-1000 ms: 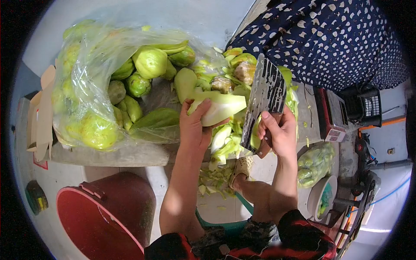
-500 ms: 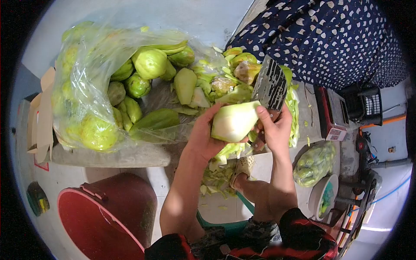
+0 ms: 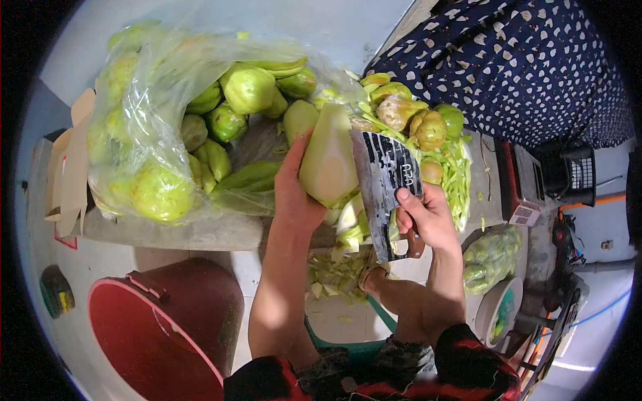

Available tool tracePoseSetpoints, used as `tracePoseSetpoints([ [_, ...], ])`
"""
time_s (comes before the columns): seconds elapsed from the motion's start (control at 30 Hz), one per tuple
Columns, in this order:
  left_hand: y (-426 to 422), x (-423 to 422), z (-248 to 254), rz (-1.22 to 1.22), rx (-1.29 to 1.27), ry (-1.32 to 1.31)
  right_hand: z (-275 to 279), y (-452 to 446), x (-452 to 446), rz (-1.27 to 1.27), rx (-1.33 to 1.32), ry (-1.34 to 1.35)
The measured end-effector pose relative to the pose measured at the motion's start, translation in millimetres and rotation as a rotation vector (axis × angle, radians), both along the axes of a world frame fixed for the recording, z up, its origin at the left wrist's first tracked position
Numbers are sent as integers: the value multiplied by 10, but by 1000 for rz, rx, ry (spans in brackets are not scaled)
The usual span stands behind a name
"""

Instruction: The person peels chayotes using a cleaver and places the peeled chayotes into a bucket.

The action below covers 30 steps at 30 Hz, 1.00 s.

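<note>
My left hand [image 3: 297, 197] is wrapped round a peeled, pale green chayote [image 3: 329, 157], held up with its narrow end pointing away from me. In my right hand [image 3: 429, 217] is a cleaver [image 3: 382, 177] with a worn black-and-silver blade and a wooden handle. The blade stands upright just right of the chayote; whether it touches the fruit I cannot tell. Beyond my left hand, another peeled chayote [image 3: 299, 119] lies on the work surface. Green peelings [image 3: 451, 194] are heaped to the right of the cleaver, beside several browned chayotes [image 3: 399, 110].
A clear plastic bag [image 3: 144, 127] of unpeeled chayotes covers the left of the concrete table [image 3: 167, 234]. Below it stands a red bucket [image 3: 180, 314]. A red scale [image 3: 520, 180], a second filled bag [image 3: 493, 257] and a white bucket [image 3: 491, 311] are at the right. Peelings litter the floor.
The chayote has turned from lying sideways to pointing away from me. The cleaver has swung down and left beside it, its flat side now facing me.
</note>
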<state>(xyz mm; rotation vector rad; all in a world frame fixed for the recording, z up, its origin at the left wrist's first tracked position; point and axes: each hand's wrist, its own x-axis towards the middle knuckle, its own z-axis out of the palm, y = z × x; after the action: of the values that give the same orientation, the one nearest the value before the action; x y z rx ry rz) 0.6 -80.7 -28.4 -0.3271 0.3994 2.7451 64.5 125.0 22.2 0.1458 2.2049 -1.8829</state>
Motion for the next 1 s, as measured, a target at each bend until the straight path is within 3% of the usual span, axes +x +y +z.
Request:
tracePoseSetpoints([
  [0.5, 26, 41, -37, 57, -149, 100, -38, -37, -11, -25, 19, 21],
  [1.0, 339, 194, -49, 163, -124, 108, -155, -120, 1, -70, -161, 87],
])
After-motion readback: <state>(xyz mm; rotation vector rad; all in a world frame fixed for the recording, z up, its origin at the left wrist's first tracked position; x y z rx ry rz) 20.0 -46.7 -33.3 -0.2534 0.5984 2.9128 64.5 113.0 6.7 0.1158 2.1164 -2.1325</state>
